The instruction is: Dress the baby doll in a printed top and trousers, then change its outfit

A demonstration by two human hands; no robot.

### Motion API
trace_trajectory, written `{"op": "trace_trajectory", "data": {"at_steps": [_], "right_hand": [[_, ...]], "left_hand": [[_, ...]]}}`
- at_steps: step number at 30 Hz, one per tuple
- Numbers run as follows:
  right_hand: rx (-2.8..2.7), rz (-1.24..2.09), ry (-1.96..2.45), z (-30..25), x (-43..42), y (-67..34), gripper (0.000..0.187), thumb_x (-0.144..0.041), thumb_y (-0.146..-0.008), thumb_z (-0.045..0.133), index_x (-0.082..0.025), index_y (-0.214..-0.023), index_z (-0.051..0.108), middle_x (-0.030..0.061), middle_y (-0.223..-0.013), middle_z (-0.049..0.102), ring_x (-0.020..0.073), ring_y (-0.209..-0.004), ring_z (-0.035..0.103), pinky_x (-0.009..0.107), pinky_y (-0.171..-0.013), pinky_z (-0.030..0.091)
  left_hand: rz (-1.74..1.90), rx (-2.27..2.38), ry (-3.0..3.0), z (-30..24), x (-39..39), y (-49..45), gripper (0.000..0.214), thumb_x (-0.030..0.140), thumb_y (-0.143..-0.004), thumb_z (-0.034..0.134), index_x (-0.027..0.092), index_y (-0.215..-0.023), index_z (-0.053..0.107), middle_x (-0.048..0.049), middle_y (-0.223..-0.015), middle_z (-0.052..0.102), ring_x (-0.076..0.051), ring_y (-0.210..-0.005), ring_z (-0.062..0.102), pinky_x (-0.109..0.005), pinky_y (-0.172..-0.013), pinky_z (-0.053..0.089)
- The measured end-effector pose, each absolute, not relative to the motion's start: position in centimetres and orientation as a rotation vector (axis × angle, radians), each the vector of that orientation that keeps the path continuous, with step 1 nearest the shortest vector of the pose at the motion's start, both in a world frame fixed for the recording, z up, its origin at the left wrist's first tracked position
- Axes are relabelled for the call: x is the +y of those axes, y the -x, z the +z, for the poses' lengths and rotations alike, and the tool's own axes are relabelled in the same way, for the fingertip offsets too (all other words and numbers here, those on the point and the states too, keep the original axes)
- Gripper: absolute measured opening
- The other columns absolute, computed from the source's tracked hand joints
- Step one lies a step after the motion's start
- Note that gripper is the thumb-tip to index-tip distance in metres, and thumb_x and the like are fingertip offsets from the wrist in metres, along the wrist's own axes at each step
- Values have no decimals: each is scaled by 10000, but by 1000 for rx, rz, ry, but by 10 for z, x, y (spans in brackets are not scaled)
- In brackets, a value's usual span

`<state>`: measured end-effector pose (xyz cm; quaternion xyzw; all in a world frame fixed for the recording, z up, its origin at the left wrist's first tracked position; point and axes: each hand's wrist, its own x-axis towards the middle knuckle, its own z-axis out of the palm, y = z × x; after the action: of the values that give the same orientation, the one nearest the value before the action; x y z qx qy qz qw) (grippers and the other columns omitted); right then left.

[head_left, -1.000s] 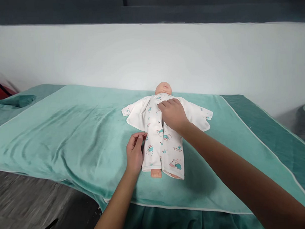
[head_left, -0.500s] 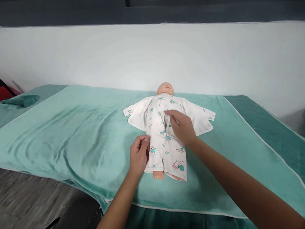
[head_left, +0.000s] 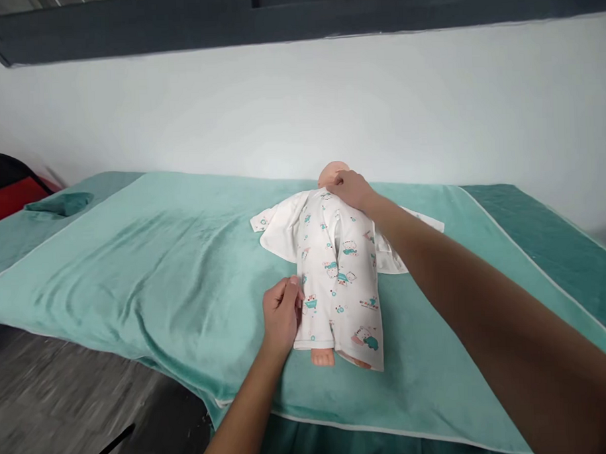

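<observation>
A baby doll [head_left: 333, 169] lies on its back, its head toward the wall and a bare foot [head_left: 322, 357] showing at the near end. Over its body is a white baby outfit [head_left: 342, 278] printed with small teal and pink animals, its legs side by side and its sleeves spread. My left hand [head_left: 282, 314] pinches the outfit's left leg edge, thumb and fingers closed. At the collar, just below the doll's head, my right hand [head_left: 350, 187] has its fingers bent together on the cloth. My right forearm covers part of the right sleeve.
A teal plush sheet [head_left: 185, 257] with white piping covers the bed, wrinkled on the left. A folded teal cloth [head_left: 58, 204] and a red and black object [head_left: 11, 191] are at the far left. Behind stands a white wall [head_left: 204, 111].
My right hand has moved up from the middle of the outfit to the collar by the doll's head. My left hand stays at the leg edge. The view has shifted slightly.
</observation>
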<state>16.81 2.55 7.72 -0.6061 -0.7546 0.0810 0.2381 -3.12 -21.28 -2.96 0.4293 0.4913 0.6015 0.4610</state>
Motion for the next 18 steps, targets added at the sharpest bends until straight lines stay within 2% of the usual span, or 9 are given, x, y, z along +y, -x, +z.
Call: {"op": "trace_trajectory", "data": {"at_steps": [3,5,8,13,16,18], "right_hand": [[-2138,349,1690,87,39,-173,263,-376,-804,695,-201,-689,535,80,-889,657,232,-889,584,348,-810,447],[-2165,379,1701,88,45,-174,278,-349,-794,711,-202,-665,514,54,-844,634,214,-863,576,347,-813,443],[-2022,284,1723,80,50,-169,240,-299,-807,687,-211,-689,497,40,-801,609,220,-855,570,378,-836,451],[-1790,253,1742,66,50,-162,228,-257,-803,676,-217,-703,475,59,-848,621,240,-877,577,404,-857,466],[-1747,233,1724,65,39,-165,143,-238,-853,585,-216,-749,488,68,-886,639,228,-873,580,393,-859,471],[-1722,231,1700,61,25,-174,93,-237,-895,503,-208,-809,518,83,-928,655,221,-873,588,390,-864,479]], "left_hand": [[1495,1224,-1051,-29,-211,30,458,433,-946,555,184,-566,494,50,-493,402,-87,-479,346,-250,-490,277],[1515,1229,-1040,-29,-209,30,462,442,-946,553,187,-566,489,50,-493,399,-91,-484,349,-254,-497,281],[1551,1236,-1025,-30,-208,29,471,471,-931,570,192,-561,486,47,-495,392,-97,-493,355,-262,-506,285],[1576,1239,-966,-26,-206,30,475,518,-919,570,194,-581,496,50,-500,360,-95,-487,328,-258,-491,275],[1557,1196,-912,-22,-201,30,428,514,-916,578,189,-642,525,56,-522,398,-84,-478,346,-236,-478,294],[1541,1154,-898,-22,-194,32,336,483,-912,590,189,-749,581,54,-564,469,-85,-488,402,-227,-489,341]]}}
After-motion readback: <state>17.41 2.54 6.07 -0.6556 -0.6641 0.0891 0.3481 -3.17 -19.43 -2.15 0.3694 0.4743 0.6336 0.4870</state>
